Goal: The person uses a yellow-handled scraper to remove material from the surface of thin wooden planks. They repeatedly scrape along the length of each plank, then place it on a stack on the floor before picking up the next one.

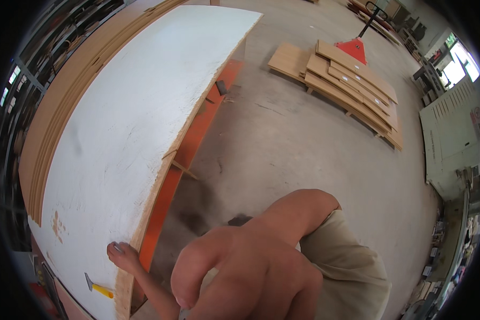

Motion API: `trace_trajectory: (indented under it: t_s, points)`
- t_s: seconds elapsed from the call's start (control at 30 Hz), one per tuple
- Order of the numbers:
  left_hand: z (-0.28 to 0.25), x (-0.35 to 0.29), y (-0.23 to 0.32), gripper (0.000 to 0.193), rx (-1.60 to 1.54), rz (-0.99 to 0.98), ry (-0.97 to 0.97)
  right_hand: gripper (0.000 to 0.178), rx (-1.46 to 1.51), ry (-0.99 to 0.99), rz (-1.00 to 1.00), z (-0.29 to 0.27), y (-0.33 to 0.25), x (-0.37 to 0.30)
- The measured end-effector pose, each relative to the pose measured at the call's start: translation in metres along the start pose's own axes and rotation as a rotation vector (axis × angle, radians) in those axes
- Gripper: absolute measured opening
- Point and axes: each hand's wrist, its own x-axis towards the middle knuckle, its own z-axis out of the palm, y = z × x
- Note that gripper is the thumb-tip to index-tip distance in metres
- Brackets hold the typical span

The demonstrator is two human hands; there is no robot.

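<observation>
Now the left hand (124, 255) rests its fingers on the edge of the big white board (138, 122), which lies on the stack. The rough edge could give splinters. The right hand (240, 277) looks loosely curled; whether it holds anything cannot be told.

Pretty bright daylight overall, and it looks like it's pouring in from the blown-out windows (460, 63) at the upper right, which are pure glare with no detail. The big white board (138, 122) catches it evenly and goes a bit washed out, while there's only a soft dark shadow on the concrete floor (282, 138) under the board's edge. Heavy fisheye bend plus black vignette around the rim, and the right hand (250, 277) up close to the lens is big and soft, slightly blurred.
</observation>
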Motion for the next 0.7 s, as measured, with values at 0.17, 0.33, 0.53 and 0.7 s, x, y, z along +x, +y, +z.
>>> trace_trajectory:
  t_s: [0.17,0.33,0.53,0.7]
  points:
    - [-0.007,0.003,-0.011,0.029,0.033,-0.011,-0.021,0.015,-0.178,-0.578,0.201,-0.056,-0.016,0.032]
    - [-0.010,0.006,0.011,0.028,0.016,0.007,-0.057,0.014,-0.688,-0.857,0.714,-0.175,-0.009,-0.014]
    - [-0.013,0.006,0.013,0.028,0.018,-0.002,-0.050,0.010,-1.320,-1.358,1.223,-0.421,-0.140,-0.129]
    - [-0.014,0.001,0.006,0.030,0.059,-0.021,-0.056,0.016,-1.878,-1.295,1.794,-0.497,-0.266,-0.132]
